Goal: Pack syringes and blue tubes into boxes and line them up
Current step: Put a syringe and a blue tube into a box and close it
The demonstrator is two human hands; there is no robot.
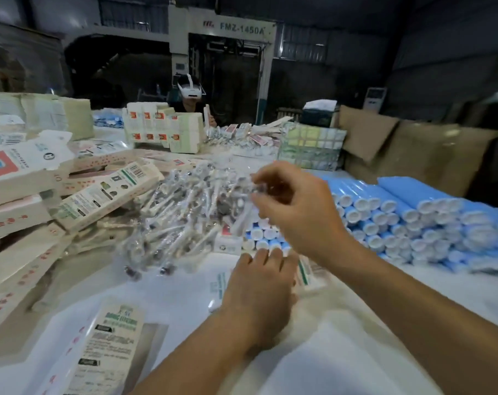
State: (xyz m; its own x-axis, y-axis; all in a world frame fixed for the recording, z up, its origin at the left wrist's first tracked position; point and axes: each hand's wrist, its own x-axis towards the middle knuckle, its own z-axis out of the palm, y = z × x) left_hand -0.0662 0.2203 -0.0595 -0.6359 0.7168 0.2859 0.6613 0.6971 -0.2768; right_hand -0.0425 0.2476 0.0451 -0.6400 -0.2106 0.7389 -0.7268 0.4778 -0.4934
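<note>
My right hand point(296, 212) is raised over the table and pinches a wrapped syringe point(246, 215) by its clear plastic sleeve. Below it, my left hand point(259, 283) rests on a white box point(307, 273) lying flat on the table, fingers curled over it. A heap of wrapped syringes point(179, 212) lies just left of both hands. Blue tubes point(407, 220) with white caps are stacked on their sides to the right. Another box point(105, 346) lies near the front edge.
Filled white boxes point(105, 195) are piled at the left. Flat box blanks point(162, 128) stand at the back, where another person with a headset point(189, 91) sits. Brown cartons point(399, 149) stand at the far right. A machine point(222, 38) rises behind.
</note>
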